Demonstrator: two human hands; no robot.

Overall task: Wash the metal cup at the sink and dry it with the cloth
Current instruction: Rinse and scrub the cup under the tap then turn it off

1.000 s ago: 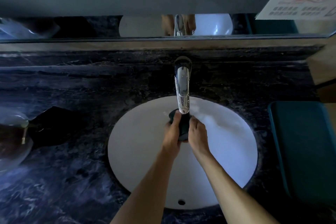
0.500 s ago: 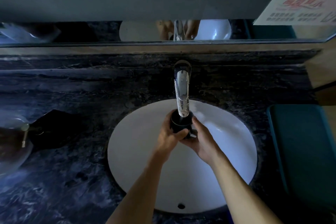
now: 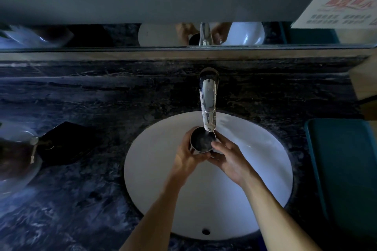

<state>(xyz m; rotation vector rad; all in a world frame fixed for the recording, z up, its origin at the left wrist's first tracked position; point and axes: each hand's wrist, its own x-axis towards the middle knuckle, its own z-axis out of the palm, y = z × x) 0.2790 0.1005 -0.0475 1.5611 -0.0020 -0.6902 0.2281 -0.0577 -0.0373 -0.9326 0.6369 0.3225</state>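
Note:
The metal cup is upright with its mouth up, directly under the spout of the chrome faucet, over the white oval sink. My left hand wraps the cup's left side and my right hand holds its right side, thumb at the rim. A dark cloth lies on the counter left of the sink.
Dark marble counter surrounds the basin. A glass bowl stands at the far left, a teal tray at the right. A mirror runs behind the faucet, with a printed sign at the top right.
The cup has turned from tilted on its side to upright, its open mouth now facing up beneath the spout. Both hands shifted slightly toward me around it.

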